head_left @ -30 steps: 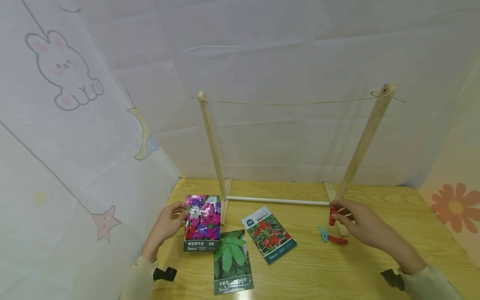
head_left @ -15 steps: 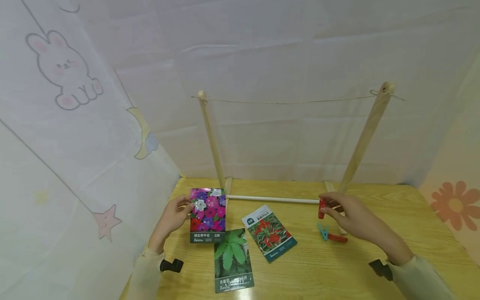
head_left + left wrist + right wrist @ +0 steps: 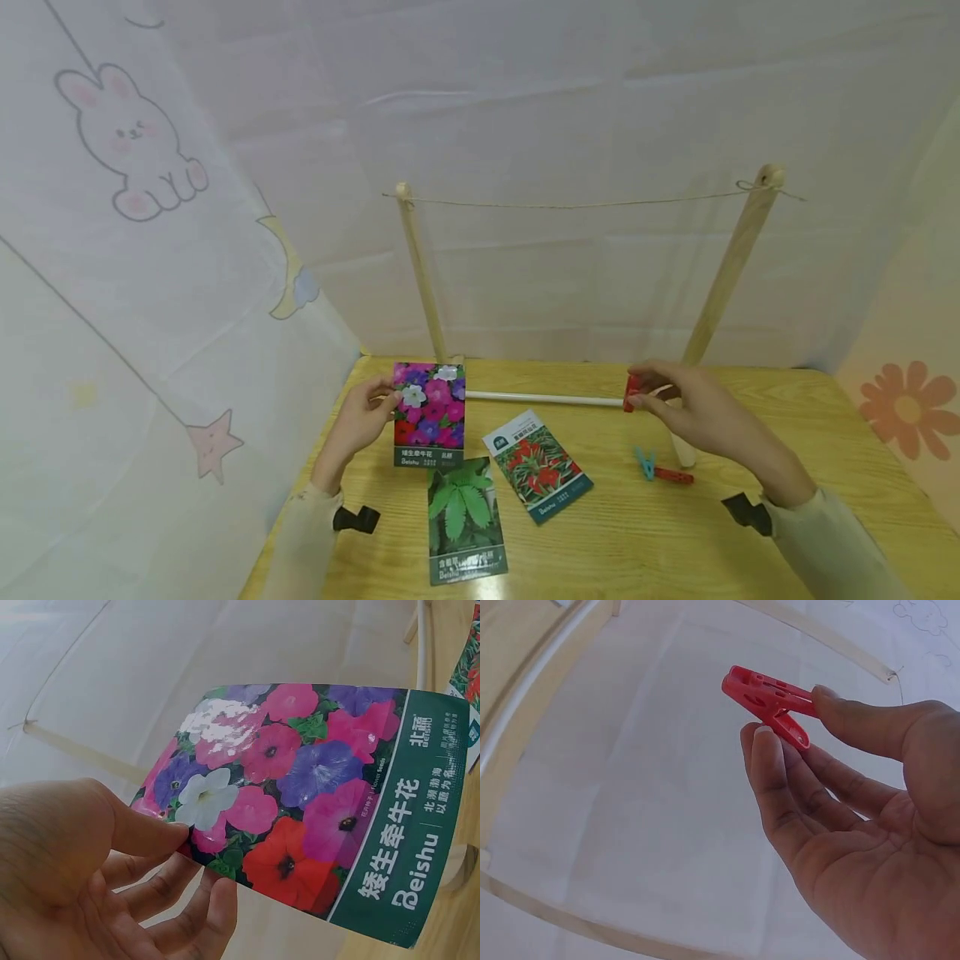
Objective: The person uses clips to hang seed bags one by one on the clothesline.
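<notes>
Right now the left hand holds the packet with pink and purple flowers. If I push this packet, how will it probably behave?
The flower packet is probably moderately stiff: pinched near one edge by the left hand, it bends only gently. It seems light, being thin and held up by that one pinch. Its glossy shine suggests it may slip a little.

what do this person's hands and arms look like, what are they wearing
The left hand and right hand are bare, with no gloves or rings showing. The left sleeve and right sleeve are pale cream, stopping short of the hands. A small, angular black piece sits by the left cuff, and a similar black attachment by the right. No cables show.
</notes>
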Demonstrator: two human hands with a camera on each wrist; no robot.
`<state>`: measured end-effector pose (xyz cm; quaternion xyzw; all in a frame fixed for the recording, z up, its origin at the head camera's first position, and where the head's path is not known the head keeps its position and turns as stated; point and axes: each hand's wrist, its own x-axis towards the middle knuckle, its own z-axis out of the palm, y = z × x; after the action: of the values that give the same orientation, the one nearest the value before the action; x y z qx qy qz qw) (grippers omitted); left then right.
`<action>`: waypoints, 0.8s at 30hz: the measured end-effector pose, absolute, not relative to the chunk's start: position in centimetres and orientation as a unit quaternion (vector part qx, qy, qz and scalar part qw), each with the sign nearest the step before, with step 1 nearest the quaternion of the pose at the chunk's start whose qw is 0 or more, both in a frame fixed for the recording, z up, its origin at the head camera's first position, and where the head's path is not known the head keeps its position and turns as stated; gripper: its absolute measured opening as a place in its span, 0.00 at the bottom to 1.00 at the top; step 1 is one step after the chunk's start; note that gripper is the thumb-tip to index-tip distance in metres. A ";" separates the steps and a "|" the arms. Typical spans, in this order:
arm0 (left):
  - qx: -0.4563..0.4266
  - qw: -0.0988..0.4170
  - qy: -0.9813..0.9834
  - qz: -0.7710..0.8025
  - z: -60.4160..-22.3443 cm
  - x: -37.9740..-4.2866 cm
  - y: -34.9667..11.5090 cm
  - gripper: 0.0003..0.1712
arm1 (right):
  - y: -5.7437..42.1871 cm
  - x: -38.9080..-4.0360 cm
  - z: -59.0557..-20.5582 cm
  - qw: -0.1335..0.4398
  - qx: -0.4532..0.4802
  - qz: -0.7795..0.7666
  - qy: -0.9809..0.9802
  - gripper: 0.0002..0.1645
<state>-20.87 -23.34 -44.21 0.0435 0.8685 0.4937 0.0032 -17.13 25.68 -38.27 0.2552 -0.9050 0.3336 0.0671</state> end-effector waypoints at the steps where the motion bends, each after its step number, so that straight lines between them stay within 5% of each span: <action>1: 0.046 0.002 0.869 0.492 -44.1 -20.9 -23.2 0.20 | 25.6 -17.2 -38.1 0.069 0.257 0.332 -0.905 0.22; 24: 0.088 -0.058 0.862 0.495 -41.0 -22.7 -20.5 0.19 | 22.3 -19.4 -33.4 0.110 0.302 0.297 -0.899 0.18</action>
<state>-22.72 -20.48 -40.97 0.0884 0.8622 0.4953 -0.0579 -19.35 22.29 -33.39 0.3018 -0.8991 0.2971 0.1103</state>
